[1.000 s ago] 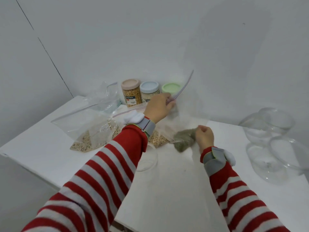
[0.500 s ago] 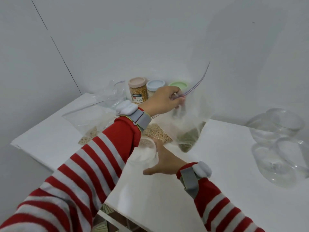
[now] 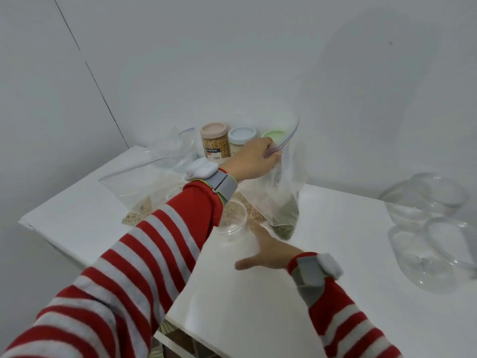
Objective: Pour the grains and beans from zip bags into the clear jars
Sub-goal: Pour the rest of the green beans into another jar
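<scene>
Our right hand (image 3: 268, 254) has left the clear zip bag of grey-green grains (image 3: 286, 195) — left hand (image 3: 254, 161) pinching its top — and reaches, fingers spread, for the small clear jar (image 3: 231, 219) by the table (image 3: 335, 267)'s near edge; we steady it next.

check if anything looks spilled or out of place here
Nothing clearly spilled. The left hand pinches the zip bag by its top, its green grains sagging low beside the open jar. Tan grains behind the jar seem bagged, not loose.

Both sleeves (image 3: 154, 254) are red-and-white striped, each wrist wearing a grey strap (image 3: 224, 187) with a white pod (image 3: 201, 169).
</scene>
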A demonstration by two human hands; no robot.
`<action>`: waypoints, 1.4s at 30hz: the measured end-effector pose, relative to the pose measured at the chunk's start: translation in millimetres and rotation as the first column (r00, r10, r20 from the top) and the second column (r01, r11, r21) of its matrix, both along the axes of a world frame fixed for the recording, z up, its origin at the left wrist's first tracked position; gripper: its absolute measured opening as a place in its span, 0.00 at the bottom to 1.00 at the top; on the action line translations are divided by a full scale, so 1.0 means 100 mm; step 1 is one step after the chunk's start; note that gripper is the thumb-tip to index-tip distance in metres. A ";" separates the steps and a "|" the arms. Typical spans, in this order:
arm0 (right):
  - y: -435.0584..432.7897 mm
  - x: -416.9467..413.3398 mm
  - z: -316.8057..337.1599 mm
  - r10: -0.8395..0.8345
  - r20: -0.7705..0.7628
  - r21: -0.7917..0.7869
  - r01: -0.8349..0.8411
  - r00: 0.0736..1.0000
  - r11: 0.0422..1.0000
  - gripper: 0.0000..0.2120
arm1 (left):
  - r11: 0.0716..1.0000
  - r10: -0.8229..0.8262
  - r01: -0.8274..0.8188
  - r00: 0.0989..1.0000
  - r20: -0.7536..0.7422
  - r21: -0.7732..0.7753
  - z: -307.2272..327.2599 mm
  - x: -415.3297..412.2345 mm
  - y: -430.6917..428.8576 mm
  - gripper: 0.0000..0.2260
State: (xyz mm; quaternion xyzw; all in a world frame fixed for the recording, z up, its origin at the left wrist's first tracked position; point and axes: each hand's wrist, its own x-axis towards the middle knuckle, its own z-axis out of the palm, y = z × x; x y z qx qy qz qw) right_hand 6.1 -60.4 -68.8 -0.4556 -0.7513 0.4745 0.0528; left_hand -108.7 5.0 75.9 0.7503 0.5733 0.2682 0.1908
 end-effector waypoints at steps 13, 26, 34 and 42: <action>0.76 0.71 0.34 -0.823 -0.534 -0.816 0.134 0.193 0.562 0.26 | 0.926 -0.375 0.370 0.872 0.315 0.078 0.66 0.21 -0.22 0.06; 0.93 1.19 0.97 -0.499 -0.866 -0.419 0.504 0.028 0.755 0.08 | 0.983 -0.013 0.105 0.857 0.515 -0.149 0.23 -0.76 -0.42 0.15; 0.93 1.18 1.36 -0.332 -0.914 -0.085 0.690 0.233 0.719 0.10 | 0.985 0.114 -0.031 0.850 0.515 -0.168 -0.03 -0.93 -0.48 0.07; 0.96 0.92 1.32 -0.278 -0.817 0.422 0.853 0.505 0.308 0.13 | 0.979 0.132 -0.015 0.811 0.570 -0.205 -0.24 -1.02 -0.60 0.09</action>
